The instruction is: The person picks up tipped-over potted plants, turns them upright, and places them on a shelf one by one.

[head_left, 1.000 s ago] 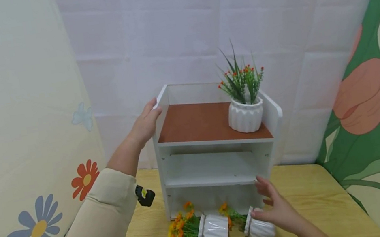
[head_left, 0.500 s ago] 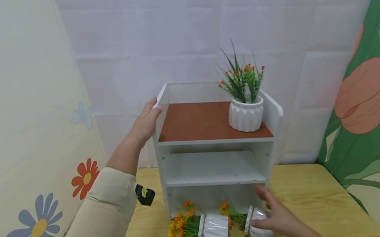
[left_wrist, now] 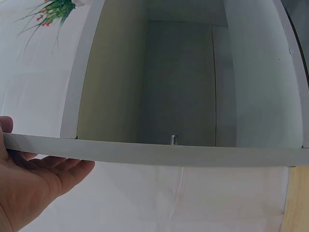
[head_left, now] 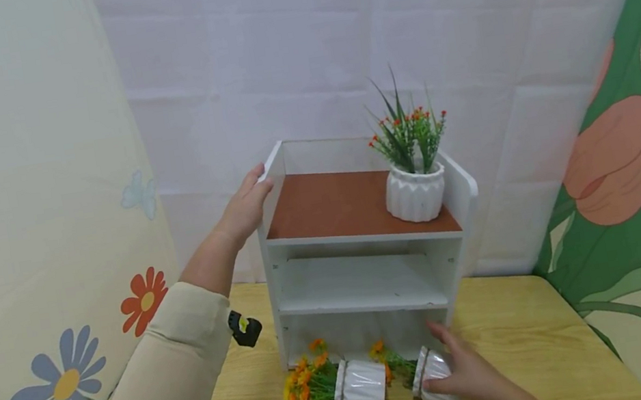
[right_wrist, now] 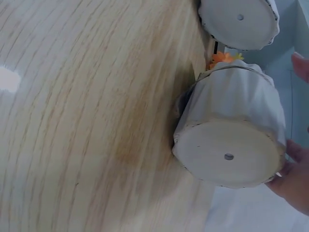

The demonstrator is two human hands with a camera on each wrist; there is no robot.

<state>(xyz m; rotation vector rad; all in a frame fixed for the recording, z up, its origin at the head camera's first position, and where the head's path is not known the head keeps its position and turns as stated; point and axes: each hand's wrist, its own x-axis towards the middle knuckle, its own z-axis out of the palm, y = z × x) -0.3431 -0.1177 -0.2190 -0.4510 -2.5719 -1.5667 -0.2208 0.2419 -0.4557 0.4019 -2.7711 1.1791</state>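
Observation:
My left hand (head_left: 244, 208) holds the upper left side panel of a small white shelf (head_left: 360, 280) with a brown top. In the left wrist view, the panel edge (left_wrist: 193, 155) passes between thumb and fingers. A white ribbed flowerpot (head_left: 432, 377) with orange flowers lies on its side on the table before the shelf. My right hand (head_left: 470, 371) is spread at its right, thumb over the near side and index finger raised; the other fingers are hidden. In the right wrist view, fingertips meet the side of this flowerpot (right_wrist: 231, 150), whose base has a hole.
A second flowerpot (head_left: 362, 393) with yellow-orange flowers (head_left: 307, 385) lies to the left on the wooden table (head_left: 514, 330). On the shelf's top right stands a white pot (head_left: 416, 194) with red-flowered greenery (head_left: 406, 132). A black wrist mount (head_left: 245, 329) juts out beside the left sleeve.
My right hand has moved slightly left and down, its thumb and index finger coming closer around the lying flowerpot. The left hand stays on the shelf panel.

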